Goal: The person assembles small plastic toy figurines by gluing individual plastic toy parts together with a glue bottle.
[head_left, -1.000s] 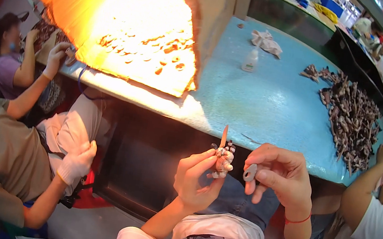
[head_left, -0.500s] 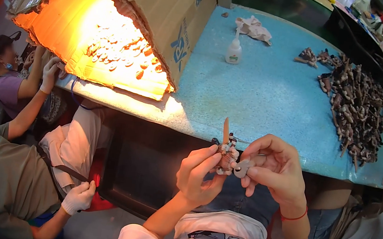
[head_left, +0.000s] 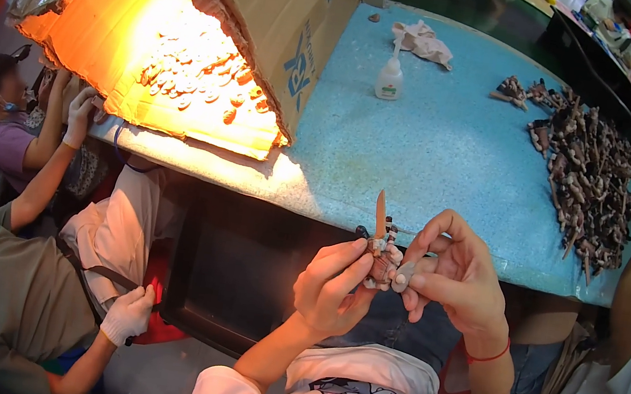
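Just in front of the table's near edge, my left hand (head_left: 329,286) is closed around a small painted figurine (head_left: 381,266). A tan, sword-like blade (head_left: 381,213) points up and away from the figurine. My right hand (head_left: 465,289) pinches a small flat grey piece (head_left: 403,277) between thumb and fingers, against the figurine's right side. Whether that piece is attached to the figurine, I cannot tell. The left fingers hide part of the figurine's body.
Many similar figurines (head_left: 591,187) lie heaped on the blue table (head_left: 435,149) at right. A white squeeze bottle (head_left: 389,84) and crumpled cloth (head_left: 424,45) stand farther back. Torn cardboard (head_left: 279,23) surrounds brightly lit small pieces (head_left: 195,75). Below is a black tray (head_left: 213,295); co-workers sit both sides.
The grey piece has turned more edge-on and sits closer against the figurine. The figurine and its blade have shifted slightly right, the blade leaning a little differently. Both hands keep their hold.
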### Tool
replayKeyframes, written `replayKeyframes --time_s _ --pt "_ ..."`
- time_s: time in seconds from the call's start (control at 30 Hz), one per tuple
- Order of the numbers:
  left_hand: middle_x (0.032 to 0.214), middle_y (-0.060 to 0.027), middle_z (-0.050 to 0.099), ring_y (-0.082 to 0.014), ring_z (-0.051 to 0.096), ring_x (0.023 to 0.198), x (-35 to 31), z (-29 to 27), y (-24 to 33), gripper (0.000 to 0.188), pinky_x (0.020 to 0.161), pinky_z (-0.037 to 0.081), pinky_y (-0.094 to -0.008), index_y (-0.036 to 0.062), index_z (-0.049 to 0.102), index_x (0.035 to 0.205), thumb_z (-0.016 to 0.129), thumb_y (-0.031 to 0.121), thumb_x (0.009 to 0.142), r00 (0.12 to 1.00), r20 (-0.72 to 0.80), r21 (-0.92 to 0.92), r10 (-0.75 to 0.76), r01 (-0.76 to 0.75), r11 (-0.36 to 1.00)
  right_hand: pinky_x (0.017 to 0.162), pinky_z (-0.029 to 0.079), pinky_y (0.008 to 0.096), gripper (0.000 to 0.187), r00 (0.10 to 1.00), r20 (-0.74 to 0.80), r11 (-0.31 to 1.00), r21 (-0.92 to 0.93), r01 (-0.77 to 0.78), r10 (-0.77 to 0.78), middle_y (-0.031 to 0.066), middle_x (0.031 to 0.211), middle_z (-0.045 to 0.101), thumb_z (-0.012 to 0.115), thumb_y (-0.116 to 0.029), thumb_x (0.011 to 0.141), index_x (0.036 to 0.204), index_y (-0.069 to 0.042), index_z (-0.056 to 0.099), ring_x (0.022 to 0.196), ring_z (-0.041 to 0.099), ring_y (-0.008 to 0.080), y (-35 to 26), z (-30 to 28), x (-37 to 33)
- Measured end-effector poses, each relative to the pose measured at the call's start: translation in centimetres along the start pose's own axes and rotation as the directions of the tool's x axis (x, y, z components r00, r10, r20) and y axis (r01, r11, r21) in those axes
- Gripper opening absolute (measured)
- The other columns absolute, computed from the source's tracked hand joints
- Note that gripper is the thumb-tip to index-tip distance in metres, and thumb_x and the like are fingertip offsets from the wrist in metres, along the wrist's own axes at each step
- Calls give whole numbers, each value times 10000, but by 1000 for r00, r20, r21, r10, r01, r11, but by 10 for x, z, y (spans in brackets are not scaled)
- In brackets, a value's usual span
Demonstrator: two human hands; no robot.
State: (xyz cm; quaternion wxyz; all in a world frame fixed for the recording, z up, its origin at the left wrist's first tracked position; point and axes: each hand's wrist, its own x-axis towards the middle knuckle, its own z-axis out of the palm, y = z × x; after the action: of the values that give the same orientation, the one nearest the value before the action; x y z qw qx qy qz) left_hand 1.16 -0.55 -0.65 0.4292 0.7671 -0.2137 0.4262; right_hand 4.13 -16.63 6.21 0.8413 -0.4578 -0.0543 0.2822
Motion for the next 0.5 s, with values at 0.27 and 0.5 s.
replayKeyframes --time_s 0.27,0.5 --pt "985 -168 515 -259 582 820 2 -5 -1 407 657 518 -312 -26 540 993 691 -65 617 999 26 15 46 -47 999 498 554 297 308 1000 -25 1000 2 11 -11 129 838 534 571 97 732 947 4 371 638 614 204 3 4 -2" --pt "982 -161 507 -257 581 804 5 -8 -1 357 646 516 -312 -23 549 990 677 -65 659 996 31 27 88 -89 996 500 556 302 307 999 -40 999 32 31 -29 128 819 537 573 102 728 918 -10 360 633 612 201 5 7 -1"
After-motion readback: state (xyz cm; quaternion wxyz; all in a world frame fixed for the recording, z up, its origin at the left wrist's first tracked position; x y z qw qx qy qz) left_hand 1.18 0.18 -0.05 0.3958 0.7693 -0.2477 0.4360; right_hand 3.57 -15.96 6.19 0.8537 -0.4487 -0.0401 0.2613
